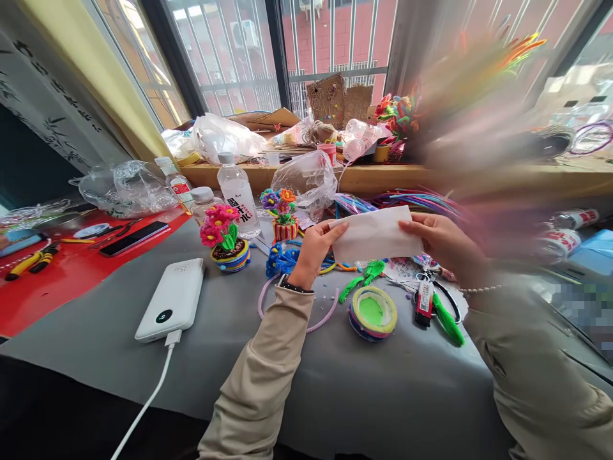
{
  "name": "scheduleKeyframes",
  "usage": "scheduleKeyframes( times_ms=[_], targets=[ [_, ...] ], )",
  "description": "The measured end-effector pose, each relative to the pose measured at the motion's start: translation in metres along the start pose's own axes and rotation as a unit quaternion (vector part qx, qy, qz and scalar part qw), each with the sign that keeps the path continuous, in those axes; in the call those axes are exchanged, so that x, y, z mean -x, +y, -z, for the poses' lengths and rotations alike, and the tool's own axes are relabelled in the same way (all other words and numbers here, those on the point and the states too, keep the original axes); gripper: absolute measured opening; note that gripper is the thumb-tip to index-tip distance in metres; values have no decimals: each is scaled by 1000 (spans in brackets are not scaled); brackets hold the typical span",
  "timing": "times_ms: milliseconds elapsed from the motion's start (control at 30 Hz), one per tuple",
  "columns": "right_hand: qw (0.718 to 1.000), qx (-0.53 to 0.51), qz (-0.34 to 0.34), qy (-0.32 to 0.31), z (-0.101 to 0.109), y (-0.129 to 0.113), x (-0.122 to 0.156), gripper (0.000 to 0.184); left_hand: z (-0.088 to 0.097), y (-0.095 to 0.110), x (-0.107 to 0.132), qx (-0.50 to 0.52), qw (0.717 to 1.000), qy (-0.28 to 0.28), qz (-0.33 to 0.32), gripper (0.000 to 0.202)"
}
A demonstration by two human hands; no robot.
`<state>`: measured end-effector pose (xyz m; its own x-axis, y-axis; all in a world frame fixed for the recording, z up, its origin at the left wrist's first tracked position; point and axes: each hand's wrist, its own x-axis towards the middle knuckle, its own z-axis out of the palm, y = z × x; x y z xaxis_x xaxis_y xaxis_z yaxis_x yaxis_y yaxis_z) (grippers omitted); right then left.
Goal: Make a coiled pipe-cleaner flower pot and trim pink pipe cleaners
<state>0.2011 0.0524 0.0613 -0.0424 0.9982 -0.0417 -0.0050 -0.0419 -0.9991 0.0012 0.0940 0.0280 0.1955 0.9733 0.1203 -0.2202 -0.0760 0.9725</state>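
A white sheet of paper (376,235) is held up above the grey table (230,332) between both hands. My left hand (316,252) pinches its left end with fingers closed. Its right end sits in the closed fingers of my right hand (443,241). Below the paper lie a small round pipe-cleaner pot with a green inside (372,313), green pipe-cleaner pieces (361,278), a lighter (424,301) and scissors (443,297). Blue pipe cleaners (282,260) lie just left of my left wrist.
Two pipe-cleaner flower pots (225,239) (283,214), water bottles (238,195), a white power bank with cable (172,299), a phone (134,237) and pliers (29,262) on a red mat at left. A cluttered wooden sill (383,176) runs behind. The right side is blurred.
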Motion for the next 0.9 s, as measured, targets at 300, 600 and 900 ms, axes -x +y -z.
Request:
scheduleKeyframes(
  times_ms=[300, 600, 900],
  targets=[
    [998, -7, 5, 55, 9, 5, -8, 30, 2, -5, -3, -68, 996, -4, -65, 34],
    [999, 24, 25, 40, 17, 6, -7, 29, 2, -2, -3, -58, 994, 23, -94, 33],
    [997, 24, 48, 52, 13, 6, -7, 27, 3, 0, -1, -89, 985, 39, -145, 20]
  ],
)
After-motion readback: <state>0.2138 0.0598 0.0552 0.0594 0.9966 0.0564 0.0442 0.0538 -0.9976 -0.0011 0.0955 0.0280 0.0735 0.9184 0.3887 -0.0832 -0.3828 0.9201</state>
